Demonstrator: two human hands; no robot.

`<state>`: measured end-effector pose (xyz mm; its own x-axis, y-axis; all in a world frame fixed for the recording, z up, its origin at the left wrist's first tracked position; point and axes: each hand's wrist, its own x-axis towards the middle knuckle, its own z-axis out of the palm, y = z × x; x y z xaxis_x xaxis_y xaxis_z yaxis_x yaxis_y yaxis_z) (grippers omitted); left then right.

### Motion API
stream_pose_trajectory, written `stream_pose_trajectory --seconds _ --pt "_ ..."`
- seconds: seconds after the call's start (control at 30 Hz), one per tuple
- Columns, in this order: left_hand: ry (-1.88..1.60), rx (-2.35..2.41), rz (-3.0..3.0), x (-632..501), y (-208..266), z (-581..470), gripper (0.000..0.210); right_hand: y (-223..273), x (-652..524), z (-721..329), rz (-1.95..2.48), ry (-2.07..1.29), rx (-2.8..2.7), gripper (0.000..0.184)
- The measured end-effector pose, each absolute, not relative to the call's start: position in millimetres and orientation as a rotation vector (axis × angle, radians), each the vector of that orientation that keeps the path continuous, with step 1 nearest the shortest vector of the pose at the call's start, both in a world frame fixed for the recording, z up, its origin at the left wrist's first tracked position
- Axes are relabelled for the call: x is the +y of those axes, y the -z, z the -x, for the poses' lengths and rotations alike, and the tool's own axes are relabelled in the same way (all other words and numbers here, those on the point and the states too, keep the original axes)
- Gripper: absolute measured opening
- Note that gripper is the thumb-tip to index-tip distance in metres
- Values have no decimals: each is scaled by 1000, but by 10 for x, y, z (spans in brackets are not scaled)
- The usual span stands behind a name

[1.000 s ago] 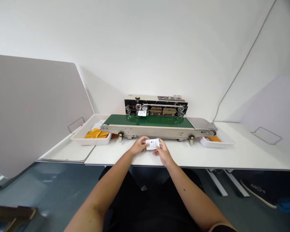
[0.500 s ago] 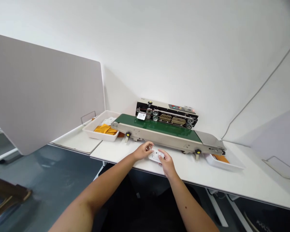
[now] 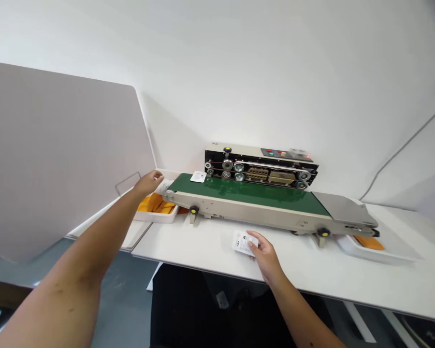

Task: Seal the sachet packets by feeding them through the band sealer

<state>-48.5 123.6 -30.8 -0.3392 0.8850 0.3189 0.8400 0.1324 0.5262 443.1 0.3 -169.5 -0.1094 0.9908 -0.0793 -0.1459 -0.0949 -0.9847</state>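
My right hand pinches a small white printed packet by its right edge, over the table in front of the sealing machine. My left hand is over the left white bin, its fingers loosely bent and apart, with nothing visible in them. Beneath and beside it are white packets, partly hidden, and orange pouches. Another white packet lies near the left end of the green conveyor belt, left of the sealer's rollers.
The band sealing machine stands along the wall behind the belt, a red light showing on its panel. Under the belt's right end is a second white bin with an orange pouch. A grey board stands at the left.
My left hand has left the packet and moved left to the bin. My right hand keeps the packet. The packet on the belt has travelled left, out of the sealer. The view has shifted.
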Motion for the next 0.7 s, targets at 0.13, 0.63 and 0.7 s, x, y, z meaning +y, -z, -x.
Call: stream_pose_trajectory --seconds 0.13,0.63,0.7 --pt "-745 2112 -1829 1716 334 508 48 1662 18 -4426 1111 -1446 -1095 59" --pt "-1039 1879 -1359 2249 417 613 72 1734 112 -4492 1237 -1492 -1107 55" --pt "-1089 1932 -1383 2188 497 532 60 1766 121 -4496 1253 -1482 -1118 55"
